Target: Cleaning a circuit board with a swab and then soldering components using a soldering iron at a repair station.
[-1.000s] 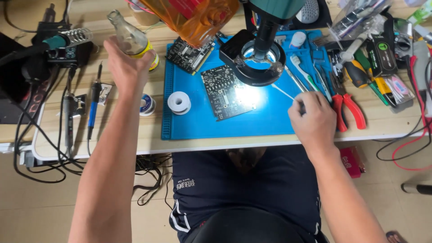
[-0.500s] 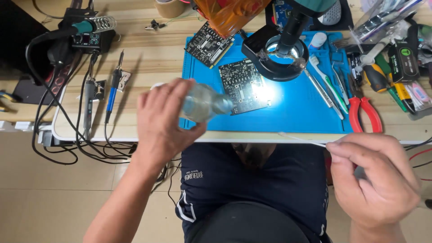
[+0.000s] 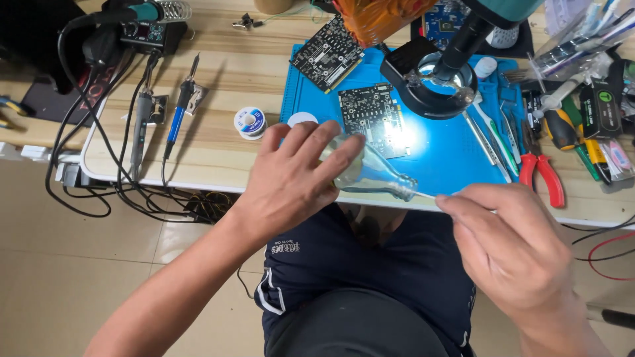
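My left hand (image 3: 294,182) grips a small clear glass bottle (image 3: 370,173), tipped on its side with the neck pointing right, held over the table's front edge. My right hand (image 3: 509,244) pinches a thin white swab stick (image 3: 423,194), whose tip sits at the bottle's mouth. Behind them a black circuit board (image 3: 374,119) lies lit on the blue work mat (image 3: 450,152). A second circuit board (image 3: 327,53) rests at the mat's far left corner.
A magnifier lamp (image 3: 440,82) stands over the mat. Red-handled pliers (image 3: 542,175), tweezers and screwdrivers lie at the right. A solder spool (image 3: 250,122), blue-handled iron (image 3: 177,119) and soldering station (image 3: 142,30) with cables sit left on the wooden table (image 3: 218,152).
My left hand brought the bottle down from the far left and tipped it sideways in front of me. My right hand drew back off the mat and met the bottle mouth with the swab.
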